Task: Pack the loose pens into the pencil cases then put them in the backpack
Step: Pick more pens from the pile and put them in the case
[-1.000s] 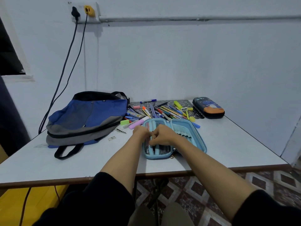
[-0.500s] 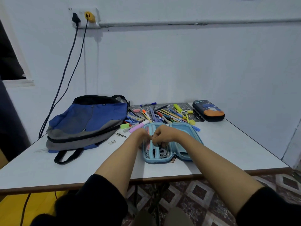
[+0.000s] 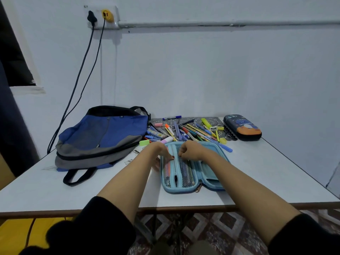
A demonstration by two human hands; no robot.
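Two cases on table [image 3: 266,172]: blue case [image 3: 213,182] open at front centre, dark case [image 3: 242,127] closed far right. One backpack [image 3: 103,137] lying left. Pens [image 3: 191,131] heaped behind, too many to count. Left hand [image 3: 160,151] pinching blue case's left wall; right hand [image 3: 193,150] curled over mesh pocket [image 3: 185,172], grip unclear

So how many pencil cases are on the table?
2. The light blue case lies open in front; the dark case sits shut, far right. The backpack may hide others.
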